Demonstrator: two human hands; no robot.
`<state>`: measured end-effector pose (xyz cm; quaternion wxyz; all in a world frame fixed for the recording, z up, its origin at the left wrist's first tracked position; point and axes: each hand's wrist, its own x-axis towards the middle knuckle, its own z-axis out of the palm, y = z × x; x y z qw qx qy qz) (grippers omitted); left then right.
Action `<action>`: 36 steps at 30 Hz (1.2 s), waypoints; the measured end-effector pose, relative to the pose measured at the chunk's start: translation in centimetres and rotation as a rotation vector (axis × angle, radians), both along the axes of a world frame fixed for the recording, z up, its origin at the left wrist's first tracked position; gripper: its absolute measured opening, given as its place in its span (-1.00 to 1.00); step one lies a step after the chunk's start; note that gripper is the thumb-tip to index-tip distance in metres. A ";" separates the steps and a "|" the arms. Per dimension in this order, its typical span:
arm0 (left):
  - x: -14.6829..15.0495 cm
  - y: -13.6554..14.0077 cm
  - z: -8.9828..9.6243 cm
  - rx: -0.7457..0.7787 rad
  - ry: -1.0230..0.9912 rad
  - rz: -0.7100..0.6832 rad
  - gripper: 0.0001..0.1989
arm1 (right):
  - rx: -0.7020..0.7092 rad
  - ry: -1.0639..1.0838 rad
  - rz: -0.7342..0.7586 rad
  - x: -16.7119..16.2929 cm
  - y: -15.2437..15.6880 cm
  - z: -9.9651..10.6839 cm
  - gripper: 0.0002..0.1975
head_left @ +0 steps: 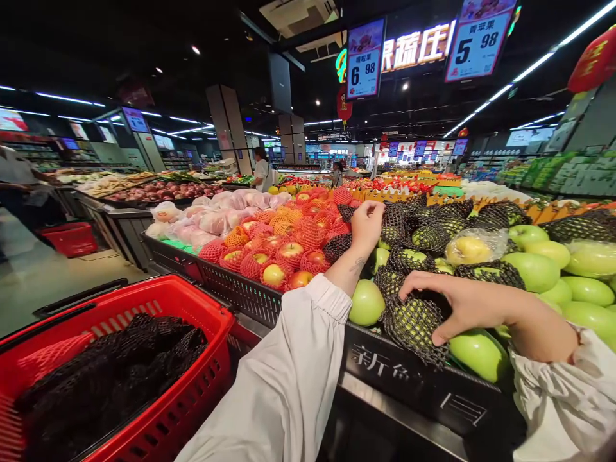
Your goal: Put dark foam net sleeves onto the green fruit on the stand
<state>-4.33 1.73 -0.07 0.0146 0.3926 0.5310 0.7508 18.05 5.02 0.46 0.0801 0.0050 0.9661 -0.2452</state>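
My left hand (367, 226) reaches over the front of the green apples, its fingers curled together. Whatever sits between those fingertips is hidden by the hand. Black foam nets lie around it, one on a green apple (393, 226) just to its right. My right hand (464, 305) curves over a green apple in a black foam net (414, 322) at the front edge of the display, thumb and fingertips against it. A bare green apple (366, 303) rests left of that one, and another bare green apple (480, 353) lies beneath my right hand.
A red shopping basket (219, 333) at the lower left contains a heap of black foam nets (120, 366). Apples in red nets (291, 253) fill the neighbouring section. The black crate wall (399, 372) runs along the front. Price signs (364, 58) hang overhead; a person (262, 170) stands beyond.
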 end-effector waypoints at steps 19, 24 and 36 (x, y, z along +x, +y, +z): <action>-2.1 -2.0 0.2 -0.788 0.368 0.768 -0.62 | -0.058 0.444 -0.162 -2.2 0.7 -1.5 -0.46; -4.1 -0.9 -1.0 -1.020 0.315 0.484 -0.43 | 0.065 0.607 -0.266 -3.3 2.0 -2.7 -0.63; -3.6 -0.6 -0.7 -0.519 0.619 0.483 -0.60 | 0.090 0.983 -0.456 -3.0 1.9 -2.2 -0.71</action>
